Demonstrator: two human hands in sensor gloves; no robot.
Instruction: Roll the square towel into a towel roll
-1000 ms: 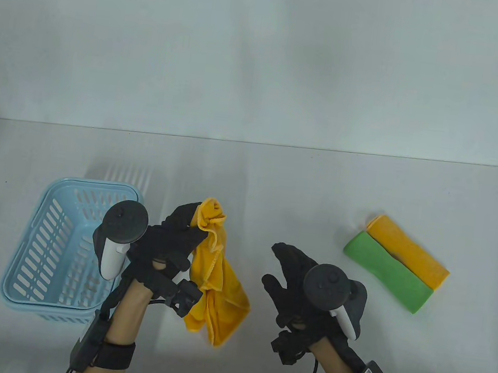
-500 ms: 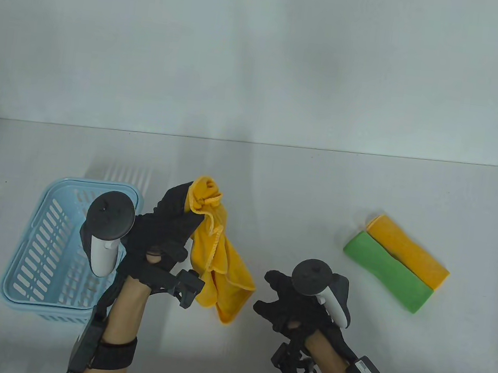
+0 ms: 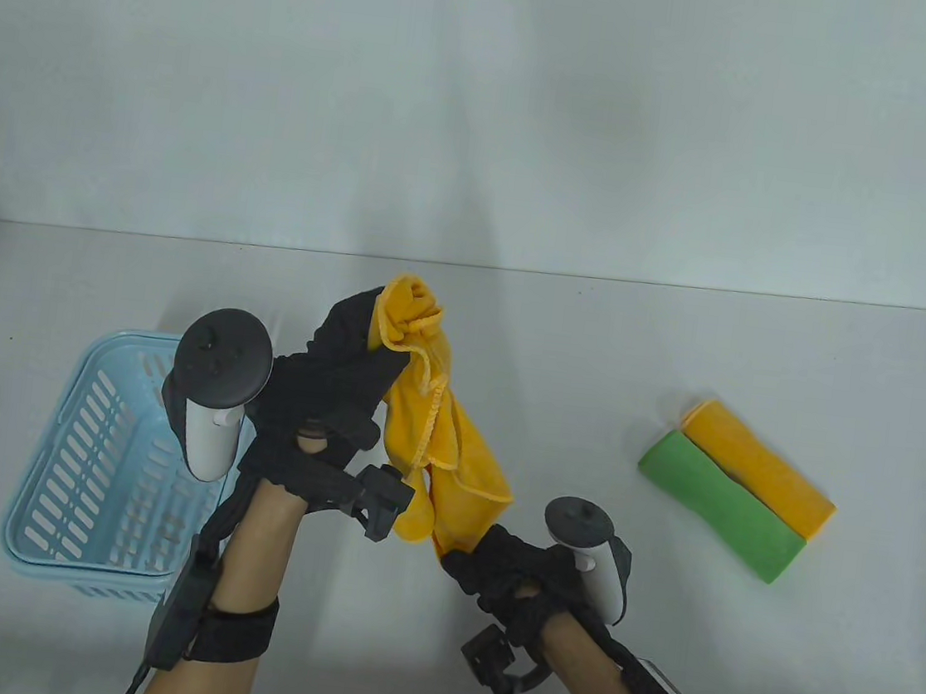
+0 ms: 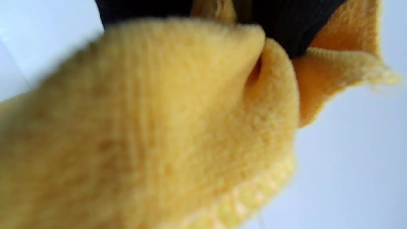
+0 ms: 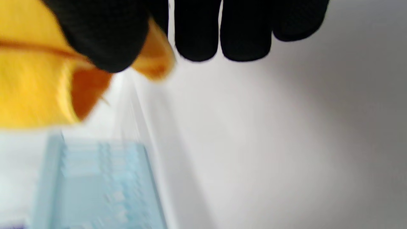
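the yellow square towel [image 3: 436,436] hangs crumpled in the air above the bench [image 3: 515,328], between the blue basket [image 3: 81,471] and two finished rolls, a green roll [image 3: 717,503] and a yellow roll [image 3: 758,468], which lie touching side by side at the right.

the left hand [image 3: 332,399] has its grip closed round one bunched corner at the top of the towel, held high. the right hand [image 3: 520,575] is at the towel's lowest point; in the right wrist view thumb and forefinger look pinched on a bit of yellow cloth, with the other fingers [image 5: 222,31] hanging free beside it.

the step in hand appears to be opening the towel out so it can lie flat before rolling. to do it well, the right hand should find a true corner or hem, not a fold in the middle, or the cloth will stay twisted. then the hands draw apart along one edge until it is taut, and lower the towel onto bare bench between basket and rolls, well apart from both. the cloth is soft and limp, so it will sag and fold on itself unless both grips stay firm until it is down and smoothed.
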